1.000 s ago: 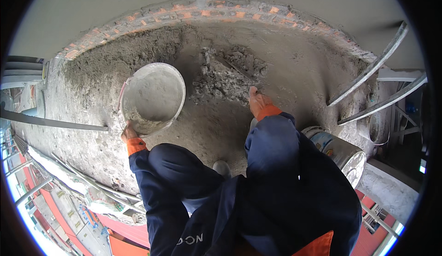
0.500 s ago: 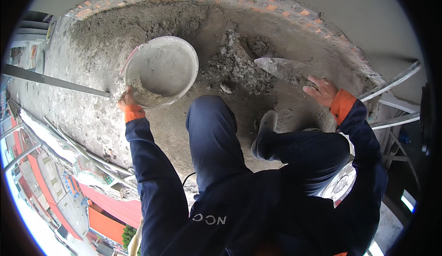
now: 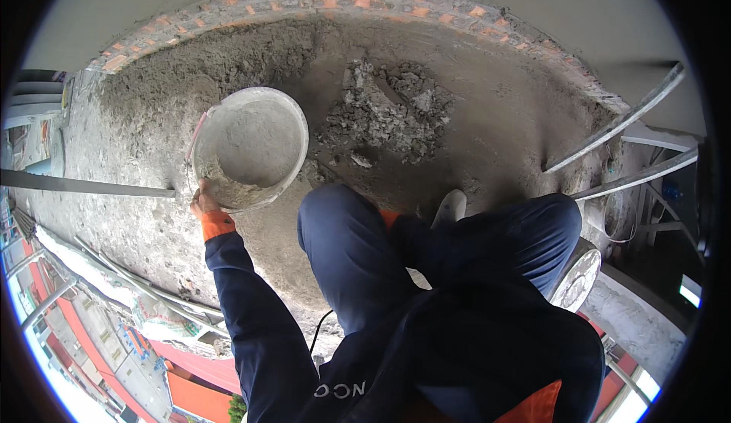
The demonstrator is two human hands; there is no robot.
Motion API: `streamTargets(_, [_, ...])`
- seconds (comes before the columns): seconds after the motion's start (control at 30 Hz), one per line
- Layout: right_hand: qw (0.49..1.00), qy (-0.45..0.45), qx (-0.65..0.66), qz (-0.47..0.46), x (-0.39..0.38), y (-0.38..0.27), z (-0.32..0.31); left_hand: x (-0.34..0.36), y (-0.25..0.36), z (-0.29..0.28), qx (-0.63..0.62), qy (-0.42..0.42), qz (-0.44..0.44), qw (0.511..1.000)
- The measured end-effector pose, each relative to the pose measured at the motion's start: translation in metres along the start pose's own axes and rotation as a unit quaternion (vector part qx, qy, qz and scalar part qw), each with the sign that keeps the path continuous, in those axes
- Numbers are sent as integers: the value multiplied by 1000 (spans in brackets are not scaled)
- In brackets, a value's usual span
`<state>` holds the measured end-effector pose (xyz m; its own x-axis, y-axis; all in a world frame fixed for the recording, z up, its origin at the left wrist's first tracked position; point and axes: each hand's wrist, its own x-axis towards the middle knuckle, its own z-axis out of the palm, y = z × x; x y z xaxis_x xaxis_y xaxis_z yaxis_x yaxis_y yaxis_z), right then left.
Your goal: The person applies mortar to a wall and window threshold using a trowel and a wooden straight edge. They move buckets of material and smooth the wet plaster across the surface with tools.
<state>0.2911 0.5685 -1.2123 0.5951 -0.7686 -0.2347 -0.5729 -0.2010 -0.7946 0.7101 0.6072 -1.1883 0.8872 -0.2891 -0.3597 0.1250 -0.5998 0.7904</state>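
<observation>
The left hand (image 3: pixel 202 202) grips the rim of the grey, mortar-smeared bucket (image 3: pixel 250 147), fingers closed around its lower edge; the bucket is tipped so its mouth faces up toward the camera, a little wet mortar sitting near the rim just above the hand. The right hand is not in view now — it is hidden behind the knees, so whether it is closed or spread cannot be told.

Half a second ago that right hand was out to the right of the bucket, holding a trowel over the mortar pile (image 3: pixel 384 114); both have since dropped out of sight, and the pile lies alone on the cement floor (image 3: pixel 495 130), beyond and to the right of the left hand. That suggests a scoop has just ended, though the pictures do not show where the trowel went. The bucket has stayed in the same grip, only shifted slightly. A brick edge (image 3: pixel 343 0) curves round the far side.
</observation>
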Motion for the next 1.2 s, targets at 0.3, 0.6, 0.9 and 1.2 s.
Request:
streamTargets(0.3, [814,117,424,379,36,33,-69,4,2,-3,28,-1,-1,1000])
streamTargets(0.6, [760,155,541,323,0,46,-127,1,-6,4,14,43,-27,999])
streamTargets(0.9, [699,80,641,307,-5,91,-166,3,2,-6,3,-16,-113,993])
streamTargets(1.2, [776,120,587,196,18,-20,-218,-235,207,-44,54,31,368,928])
